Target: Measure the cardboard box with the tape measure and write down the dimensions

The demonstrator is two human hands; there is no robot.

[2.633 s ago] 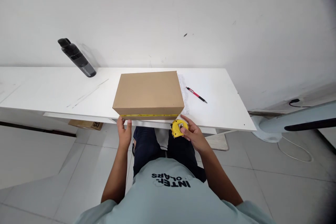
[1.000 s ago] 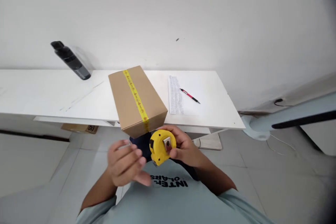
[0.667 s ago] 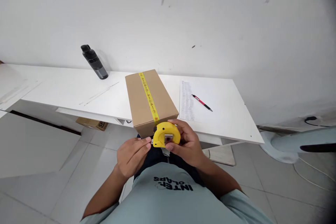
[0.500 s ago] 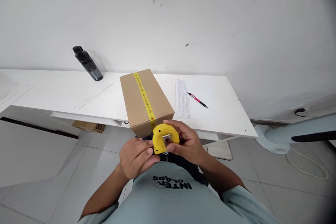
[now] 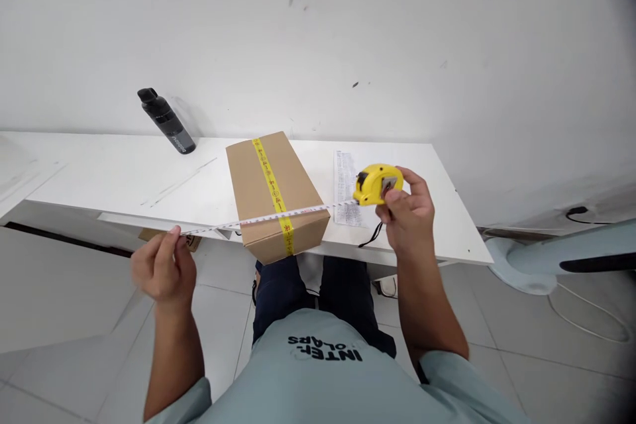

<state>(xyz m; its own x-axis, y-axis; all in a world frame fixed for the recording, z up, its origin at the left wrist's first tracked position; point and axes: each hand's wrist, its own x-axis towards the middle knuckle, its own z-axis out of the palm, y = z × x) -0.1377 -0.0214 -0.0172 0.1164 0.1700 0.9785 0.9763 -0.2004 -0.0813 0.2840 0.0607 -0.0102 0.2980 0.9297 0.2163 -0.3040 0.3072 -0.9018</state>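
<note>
My right hand (image 5: pixel 411 215) grips the yellow case of a tape measure (image 5: pixel 371 185) above the right part of the table. From it the white blade (image 5: pixel 271 216) runs out leftward, sloping down across the near end of a cardboard box (image 5: pixel 271 172). My left hand (image 5: pixel 163 265) pinches the blade's free end, left of the box and in front of the table edge. Whether the blade touches the box top, I cannot tell. Yellow printed tape runs along the middle of the closed box. A black wrist strap (image 5: pixel 371 235) dangles below the case.
The box stands on a white table (image 5: pixel 119 172) against a white wall. A black bottle (image 5: pixel 166 120) stands at the back left. A written sheet of paper (image 5: pixel 348 214) lies right of the box, partly covered by the tape measure. A pale blue pole-like object (image 5: pixel 536 262) is at the right.
My hands have moved apart, the left one leftward and the right one up to the right. The blade is now drawn out between them. The pen on the paper is now hidden.
</note>
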